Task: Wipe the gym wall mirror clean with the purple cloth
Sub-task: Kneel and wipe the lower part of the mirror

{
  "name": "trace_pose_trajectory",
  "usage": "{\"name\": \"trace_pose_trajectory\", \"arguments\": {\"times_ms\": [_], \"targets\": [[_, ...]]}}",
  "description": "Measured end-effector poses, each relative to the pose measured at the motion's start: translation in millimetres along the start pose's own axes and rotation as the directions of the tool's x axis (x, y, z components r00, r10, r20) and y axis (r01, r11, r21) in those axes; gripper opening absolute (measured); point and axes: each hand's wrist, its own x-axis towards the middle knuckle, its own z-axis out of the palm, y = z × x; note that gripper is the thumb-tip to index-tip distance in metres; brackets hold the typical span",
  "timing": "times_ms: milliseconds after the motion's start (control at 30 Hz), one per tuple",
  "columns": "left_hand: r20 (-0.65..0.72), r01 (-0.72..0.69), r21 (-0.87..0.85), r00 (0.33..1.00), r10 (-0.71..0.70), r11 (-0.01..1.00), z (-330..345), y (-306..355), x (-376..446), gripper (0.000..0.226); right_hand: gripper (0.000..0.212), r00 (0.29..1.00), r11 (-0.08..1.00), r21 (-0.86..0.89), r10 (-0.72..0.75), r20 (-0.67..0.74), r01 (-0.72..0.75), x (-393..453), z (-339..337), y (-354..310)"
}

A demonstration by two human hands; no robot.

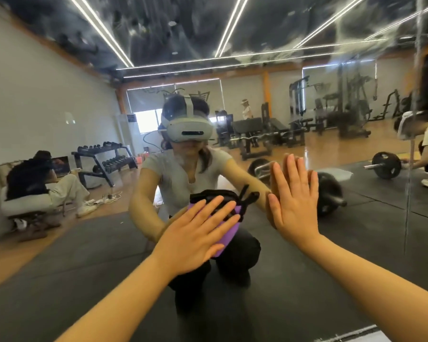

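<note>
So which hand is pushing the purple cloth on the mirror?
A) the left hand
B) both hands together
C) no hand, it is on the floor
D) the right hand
A: the left hand lies flat with straight fingers over the purple cloth, pressing it on the mirror, while the right hand rests bare on the glass.

Dark ceiling (183,28) with white strip lights (230,23). Pale walls (35,95), wood floor (331,146), black mats (84,255). Dumbbell rack (104,159) left; benches (255,134), weight machines (341,107), barbell (386,165) right. Bright window (146,120) at rear.
</note>
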Motion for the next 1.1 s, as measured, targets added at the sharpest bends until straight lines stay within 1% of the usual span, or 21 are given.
{"name": "trace_pose_trajectory", "arguments": {"times_ms": [67, 133, 200, 267, 367, 433, 533, 600, 667, 700, 767, 800, 900, 967, 1033, 1100], "targets": [[-0.020, 0.029, -0.001, 0.999, -0.029, 1.000, -4, -10, 6, 0.066, 0.062, 1.000, 1.000, -0.010, 0.002, -0.009, -0.002, 0, 2, 0], [-0.081, 0.128, -0.004, 0.988, -0.128, 0.992, -13, -33, 21, 0.068, 0.062, 1.000, 1.000, -0.016, 0.001, -0.018, -0.001, -1, 3, 1], [-0.115, 0.238, 0.013, 0.965, -0.235, 0.971, -24, -64, 39, 0.069, 0.062, 1.000, 1.000, -0.022, -0.002, -0.021, 0.001, -1, 3, 1], [-0.114, 0.336, 0.005, 0.936, -0.334, 0.942, -36, -90, 52, 0.071, 0.062, 1.000, 1.000, -0.026, 0.006, -0.021, -0.006, -1, 3, 1], [-0.127, 0.418, -0.050, 0.898, -0.420, 0.907, -40, -92, 58, 0.070, 0.062, 1.000, 1.000, -0.017, 0.010, -0.010, -0.010, 0, 1, 1], [-0.127, 0.428, -0.090, 0.890, -0.437, 0.899, -33, -73, 50, 0.069, 0.061, 1.000, 1.000, 0.007, 0.020, 0.008, -0.021, -1, -2, 0], [-0.094, 0.384, -0.128, 0.913, -0.397, 0.914, -13, -22, 11, 0.071, 0.060, 0.997, 0.994, 0.090, 0.055, 0.045, -0.059, -1, -10, -9], [-0.026, 0.354, -0.108, 0.933, -0.359, 0.929, -2, 13, -21, 0.072, 0.060, 0.998, 0.989, 0.141, 0.026, 0.060, -0.034, -4, -13, -23], [0.042, 0.349, -0.082, 0.937, -0.347, 0.933, 3, 32, -40, 0.072, 0.060, 0.997, 0.984, 0.176, -0.041, 0.061, 0.030, -6, -14, -39], [0.055, 0.348, -0.077, 0.937, -0.345, 0.934, 4, 33, -43, 0.071, 0.060, 0.996, 0.980, 0.190, -0.070, 0.053, 0.058, -6, -13, -48], [0.038, 0.370, -0.086, 0.929, -0.368, 0.925, -3, 21, -34, 0.071, 0.061, 0.993, 0.971, 0.218, -0.109, 0.038, 0.099, -5, -9, -64], [0.009, 0.405, -0.092, 0.914, -0.406, 0.910, -8, 7, -25, 0.072, 0.061, 0.993, 0.967, 0.231, -0.116, 0.033, 0.105, -5, -5, -72], [-0.071, 0.543, -0.107, 0.831, -0.551, 0.833, -27, -53, 10, 0.070, 0.060, 0.996, 0.974, 0.215, -0.079, 0.044, 0.068, -6, 8, -88], [-0.090, 0.562, -0.101, 0.817, -0.570, 0.821, -35, -80, 22, 0.069, 0.060, 0.998, 0.984, 0.171, -0.055, 0.036, 0.048, -7, 14, -91], [-0.094, 0.566, -0.121, 0.811, -0.577, 0.815, -35, -81, 24, 0.069, 0.060, 0.998, 0.989, 0.138, -0.056, 0.030, 0.052, -8, 16, -91], [-0.080, 0.587, -0.141, 0.796, -0.600, 0.797, -30, -64, 17, 0.070, 0.061, 0.998, 0.991, 0.117, -0.063, 0.025, 0.060, -9, 17, -91]]}}
